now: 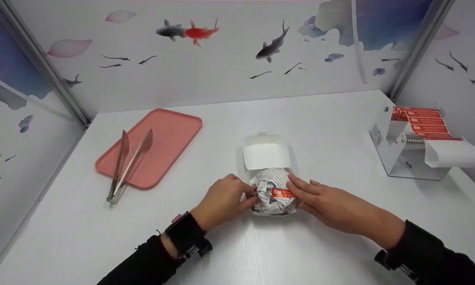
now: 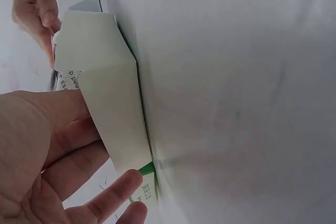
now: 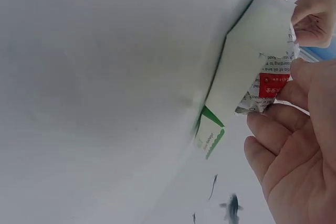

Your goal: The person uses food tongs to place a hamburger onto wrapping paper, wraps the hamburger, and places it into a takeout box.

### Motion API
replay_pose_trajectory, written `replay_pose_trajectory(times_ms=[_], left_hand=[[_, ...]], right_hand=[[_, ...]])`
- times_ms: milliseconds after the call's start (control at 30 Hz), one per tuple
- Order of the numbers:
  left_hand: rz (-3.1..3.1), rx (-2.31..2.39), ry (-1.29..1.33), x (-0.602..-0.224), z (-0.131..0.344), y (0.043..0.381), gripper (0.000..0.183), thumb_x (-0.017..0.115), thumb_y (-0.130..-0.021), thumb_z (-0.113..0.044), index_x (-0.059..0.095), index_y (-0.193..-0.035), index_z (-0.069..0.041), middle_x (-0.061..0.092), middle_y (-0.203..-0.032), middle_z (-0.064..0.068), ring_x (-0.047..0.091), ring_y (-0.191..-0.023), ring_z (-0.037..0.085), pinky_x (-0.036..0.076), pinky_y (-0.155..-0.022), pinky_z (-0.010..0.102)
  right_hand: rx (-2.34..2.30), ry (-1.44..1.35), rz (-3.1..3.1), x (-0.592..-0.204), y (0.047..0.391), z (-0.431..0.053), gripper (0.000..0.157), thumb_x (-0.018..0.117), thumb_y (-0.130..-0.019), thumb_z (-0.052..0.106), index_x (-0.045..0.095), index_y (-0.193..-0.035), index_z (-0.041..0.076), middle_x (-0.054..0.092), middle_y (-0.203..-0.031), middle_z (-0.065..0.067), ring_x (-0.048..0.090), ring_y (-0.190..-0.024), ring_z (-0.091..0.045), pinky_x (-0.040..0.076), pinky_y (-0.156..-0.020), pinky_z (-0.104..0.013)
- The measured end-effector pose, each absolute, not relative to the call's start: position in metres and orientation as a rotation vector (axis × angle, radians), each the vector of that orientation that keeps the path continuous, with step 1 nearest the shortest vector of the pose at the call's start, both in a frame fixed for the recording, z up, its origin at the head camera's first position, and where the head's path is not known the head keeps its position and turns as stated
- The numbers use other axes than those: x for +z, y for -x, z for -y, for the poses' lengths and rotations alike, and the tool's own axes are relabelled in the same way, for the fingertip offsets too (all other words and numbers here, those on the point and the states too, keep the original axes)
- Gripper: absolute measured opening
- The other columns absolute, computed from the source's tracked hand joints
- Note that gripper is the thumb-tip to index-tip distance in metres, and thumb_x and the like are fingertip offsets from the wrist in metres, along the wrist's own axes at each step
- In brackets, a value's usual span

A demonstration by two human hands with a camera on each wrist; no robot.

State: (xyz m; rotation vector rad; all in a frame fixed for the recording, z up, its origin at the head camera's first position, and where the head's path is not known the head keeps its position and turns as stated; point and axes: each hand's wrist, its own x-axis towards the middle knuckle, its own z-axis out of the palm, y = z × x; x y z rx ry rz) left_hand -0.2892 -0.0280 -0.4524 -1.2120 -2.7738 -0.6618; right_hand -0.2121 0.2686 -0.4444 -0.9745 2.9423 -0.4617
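One open box [image 2: 113, 114], long axis pointing forward, lid [image 1: 267, 156] beyond wrapped bundle [image 1: 270, 190]

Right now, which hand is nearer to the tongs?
The left hand: it is between the tongs and the packet; the right hand touches its other side.

A pink tray [image 1: 174, 138] lay at left on the bench [image 1: 332, 134], 1 pair of metal tongs [image 1: 132, 163] across its near-left edge. Far right stood 1 dispenser [image 1: 404, 160] with red labels [image 1: 426, 120]. Fish decorated the far wall [image 1: 229, 75].
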Motion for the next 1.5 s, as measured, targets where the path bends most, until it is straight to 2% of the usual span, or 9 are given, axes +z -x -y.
replay_pose_trajectory(times_ms=[100, 300, 600, 700, 867, 1000, 1200, 1333, 1500], left_hand=[[2.773, -0.653, 1.215, -0.452, 0.027, 0.290, 0.013, 0.081, -0.097, -0.028, 0.088, -0.093, -0.017, 0.083, -0.113, -0.001, 0.069, -0.092, 0.023, 0.054, -0.072, 0.034], [2.777, -0.640, 1.236, -0.451, 0.026, 0.292, 0.012, 0.080, -0.096, -0.027, 0.088, -0.093, -0.019, 0.084, -0.101, -0.002, 0.067, -0.091, 0.022, 0.051, -0.072, 0.031], [2.780, -0.645, 1.247, -0.451, 0.023, 0.293, 0.015, 0.083, -0.095, -0.032, 0.088, -0.094, -0.018, 0.084, -0.104, 0.000, 0.068, -0.092, 0.022, 0.053, -0.074, 0.032], [2.776, -0.638, 1.249, -0.451, 0.022, 0.294, 0.015, 0.084, -0.094, -0.031, 0.088, -0.094, -0.017, 0.084, -0.102, 0.000, 0.068, -0.092, 0.022, 0.053, -0.073, 0.033], [2.756, -0.627, 1.281, -0.451, 0.021, 0.296, 0.013, 0.085, -0.093, -0.029, 0.088, -0.094, -0.016, 0.083, -0.095, -0.001, 0.067, -0.091, 0.021, 0.055, -0.074, 0.034], [2.757, -0.644, 1.298, -0.451, 0.021, 0.297, 0.012, 0.084, -0.093, -0.026, 0.088, -0.096, -0.015, 0.083, -0.095, 0.000, 0.068, -0.091, 0.022, 0.056, -0.075, 0.035], [2.853, -0.864, 1.410, -0.444, 0.025, 0.312, 0.014, 0.081, -0.096, -0.022, 0.088, -0.097, -0.011, 0.084, -0.093, 0.000, 0.068, -0.083, 0.016, 0.051, -0.076, 0.028], [2.970, -1.170, 1.273, -0.441, 0.035, 0.331, 0.018, 0.078, -0.098, -0.026, 0.088, -0.097, -0.011, 0.084, -0.093, 0.003, 0.061, -0.079, 0.009, 0.044, -0.071, 0.024], [2.968, -1.451, 0.872, -0.444, 0.041, 0.353, 0.023, 0.074, -0.100, -0.025, 0.083, -0.090, -0.006, 0.082, -0.089, 0.009, 0.063, -0.078, 0.014, 0.046, -0.069, 0.025]], right_hand=[[-0.471, 0.961, -2.928, -0.446, 0.213, -0.269, 0.056, 0.058, -0.112, 0.022, 0.043, -0.164, 0.009, 0.037, -0.173, -0.014, 0.062, -0.133, -0.055, 0.053, -0.107, -0.063], [-0.447, 1.037, -3.065, -0.441, 0.223, -0.266, 0.051, 0.066, -0.107, 0.021, 0.056, -0.155, 0.008, 0.051, -0.164, -0.016, 0.062, -0.138, -0.044, 0.051, -0.111, -0.060], [-0.628, 1.006, -3.060, -0.452, 0.239, -0.264, 0.046, 0.075, -0.100, 0.014, 0.066, -0.145, 0.007, 0.061, -0.152, -0.017, 0.072, -0.123, -0.037, 0.062, -0.096, -0.047], [-0.603, 1.045, -3.098, -0.451, 0.238, -0.265, 0.050, 0.078, -0.098, 0.013, 0.066, -0.146, 0.013, 0.061, -0.154, -0.014, 0.074, -0.122, -0.034, 0.063, -0.093, -0.046], [-0.707, 1.125, -3.007, -0.444, 0.240, -0.263, 0.058, 0.075, -0.100, 0.011, 0.060, -0.154, 0.025, 0.050, -0.165, -0.014, 0.062, -0.140, -0.036, 0.058, -0.104, -0.052], [-0.687, 1.123, -2.920, -0.447, 0.241, -0.262, 0.051, 0.067, -0.107, 0.022, 0.057, -0.156, 0.029, 0.040, -0.172, -0.015, 0.045, -0.155, -0.039, 0.051, -0.113, -0.055], [-0.585, 1.142, -2.959, -0.456, 0.242, -0.258, 0.049, 0.068, -0.106, 0.027, 0.059, -0.154, 0.030, 0.040, -0.172, -0.015, 0.043, -0.155, -0.043, 0.056, -0.107, -0.053], [-0.560, 1.130, -2.946, -0.455, 0.244, -0.255, 0.051, 0.069, -0.106, 0.027, 0.058, -0.155, 0.032, 0.040, -0.173, -0.013, 0.042, -0.157, -0.042, 0.056, -0.109, -0.052], [-0.559, 1.122, -2.930, -0.453, 0.244, -0.253, 0.050, 0.070, -0.106, 0.028, 0.059, -0.154, 0.032, 0.039, -0.173, -0.013, 0.041, -0.157, -0.041, 0.051, -0.114, -0.054]])
